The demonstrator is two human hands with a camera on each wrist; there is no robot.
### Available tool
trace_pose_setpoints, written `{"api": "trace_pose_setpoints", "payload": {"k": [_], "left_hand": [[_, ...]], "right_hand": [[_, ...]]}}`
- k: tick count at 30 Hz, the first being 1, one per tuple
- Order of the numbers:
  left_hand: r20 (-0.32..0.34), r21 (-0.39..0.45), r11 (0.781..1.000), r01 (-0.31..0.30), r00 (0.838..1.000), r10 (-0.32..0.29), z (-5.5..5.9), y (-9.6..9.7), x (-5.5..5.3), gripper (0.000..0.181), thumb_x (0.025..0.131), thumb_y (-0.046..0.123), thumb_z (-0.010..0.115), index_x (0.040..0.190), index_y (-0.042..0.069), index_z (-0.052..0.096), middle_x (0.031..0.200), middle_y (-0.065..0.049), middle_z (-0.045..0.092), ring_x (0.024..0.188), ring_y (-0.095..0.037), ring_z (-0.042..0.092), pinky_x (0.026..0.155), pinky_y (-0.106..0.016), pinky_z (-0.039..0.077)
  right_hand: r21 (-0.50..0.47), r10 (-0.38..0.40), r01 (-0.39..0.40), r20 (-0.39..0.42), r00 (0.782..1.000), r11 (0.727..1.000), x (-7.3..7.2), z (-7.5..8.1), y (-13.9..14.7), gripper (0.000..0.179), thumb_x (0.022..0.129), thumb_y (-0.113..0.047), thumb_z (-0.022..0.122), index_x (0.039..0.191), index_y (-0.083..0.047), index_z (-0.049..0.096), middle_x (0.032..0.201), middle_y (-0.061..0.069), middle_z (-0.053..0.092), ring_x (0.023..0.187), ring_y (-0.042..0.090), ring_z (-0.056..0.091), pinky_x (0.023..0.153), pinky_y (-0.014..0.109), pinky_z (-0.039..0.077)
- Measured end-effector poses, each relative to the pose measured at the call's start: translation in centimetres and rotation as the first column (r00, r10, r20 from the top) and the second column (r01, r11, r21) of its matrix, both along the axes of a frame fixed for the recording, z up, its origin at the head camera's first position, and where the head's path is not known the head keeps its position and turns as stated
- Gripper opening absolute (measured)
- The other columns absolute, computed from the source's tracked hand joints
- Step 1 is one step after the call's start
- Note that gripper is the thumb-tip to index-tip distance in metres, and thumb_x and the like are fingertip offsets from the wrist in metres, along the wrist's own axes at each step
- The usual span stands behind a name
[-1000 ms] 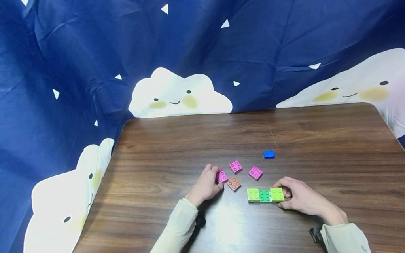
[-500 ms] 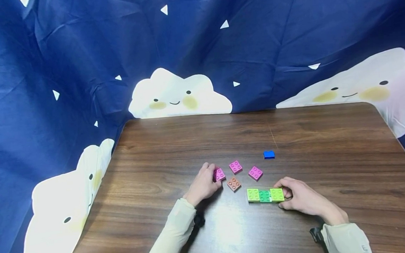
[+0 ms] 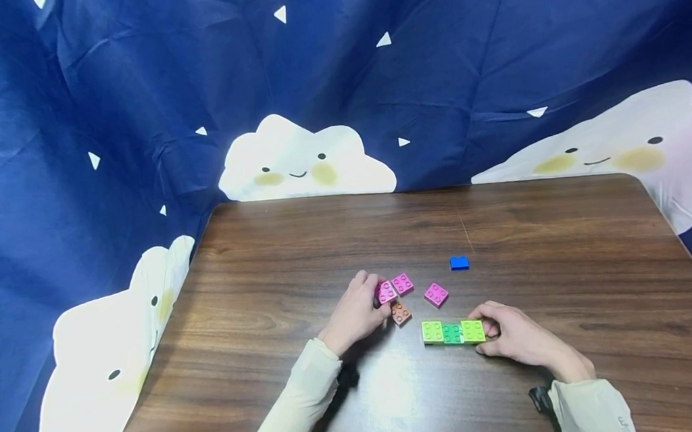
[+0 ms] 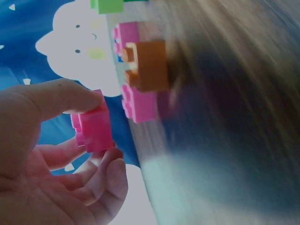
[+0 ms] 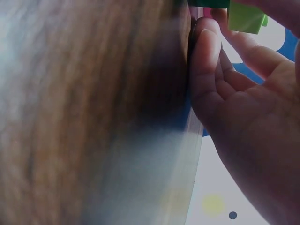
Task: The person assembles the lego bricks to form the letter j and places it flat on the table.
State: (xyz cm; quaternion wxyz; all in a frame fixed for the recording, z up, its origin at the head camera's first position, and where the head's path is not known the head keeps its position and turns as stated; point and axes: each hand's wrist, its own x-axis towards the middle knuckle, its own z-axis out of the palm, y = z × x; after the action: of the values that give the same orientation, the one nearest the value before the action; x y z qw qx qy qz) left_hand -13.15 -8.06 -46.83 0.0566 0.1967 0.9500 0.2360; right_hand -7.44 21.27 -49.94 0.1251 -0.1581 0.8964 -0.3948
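A pink building brick [image 4: 96, 129] is pinched between the thumb and fingers of my left hand [image 3: 356, 313]; the left wrist view shows it raised off the tabletop. Just beyond it lie an orange-brown brick [image 3: 400, 315] and a second pink brick [image 3: 403, 284]. My right hand [image 3: 517, 335] grips the right end of a row of bricks, light green [image 3: 432, 332] at both ends with a darker green brick [image 3: 452, 334] in the middle. In the right wrist view only a corner of the light green end brick [image 5: 246, 18] shows.
Another pink brick [image 3: 436, 295] sits between the brown brick and the green row. Farther back is a blue brick [image 3: 459, 263]. The wooden table [image 3: 299, 247] meets a blue cloud-print curtain [image 3: 432, 67] along its far edge.
My left hand first drew the pink brick slightly left, then carried it right and away from me, beside the brown and pink bricks. The right hand and green row stay put.
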Motion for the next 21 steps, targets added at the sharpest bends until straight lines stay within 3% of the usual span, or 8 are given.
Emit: {"api": "trace_pose_setpoints", "payload": {"k": [8,17,21], "left_hand": [[-0.014,0.024,0.999,0.033,0.999,-0.033,1.1,0.9,0.5,0.045,0.078,0.019,0.070,0.121,0.008,0.060,0.096,-0.002,0.049,0.079,-0.011,0.047,0.074,-0.026,0.047],[0.016,0.114,0.991,0.070,0.997,-0.072,1.6,2.3,1.0,0.047,0.077,0.017,0.070,0.122,0.010,0.059,0.095,-0.001,0.045,0.075,-0.008,0.044,0.067,-0.018,0.042],[0.022,0.138,0.986,0.092,0.995,-0.096,2.0,3.2,1.3,0.045,0.076,0.017,0.070,0.120,0.014,0.060,0.098,-0.001,0.047,0.079,-0.008,0.046,0.072,-0.018,0.044]], "right_hand": [[0.006,-0.005,0.005,0.014,1.000,1.000,0.0,0.1,-0.1,0.034,0.067,-0.007,0.081,0.097,-0.012,0.065,0.081,-0.004,0.049,0.074,0.004,0.044,0.063,0.019,0.038],[-0.003,-0.006,0.006,0.023,1.000,1.000,0.0,0.0,0.0,0.035,0.067,-0.008,0.081,0.097,-0.012,0.065,0.081,-0.003,0.049,0.075,0.005,0.045,0.063,0.019,0.038],[0.000,-0.007,0.007,0.037,0.999,1.000,0.0,0.0,0.0,0.036,0.067,-0.009,0.081,0.099,-0.011,0.066,0.082,-0.003,0.050,0.075,0.005,0.045,0.064,0.019,0.039]]}}
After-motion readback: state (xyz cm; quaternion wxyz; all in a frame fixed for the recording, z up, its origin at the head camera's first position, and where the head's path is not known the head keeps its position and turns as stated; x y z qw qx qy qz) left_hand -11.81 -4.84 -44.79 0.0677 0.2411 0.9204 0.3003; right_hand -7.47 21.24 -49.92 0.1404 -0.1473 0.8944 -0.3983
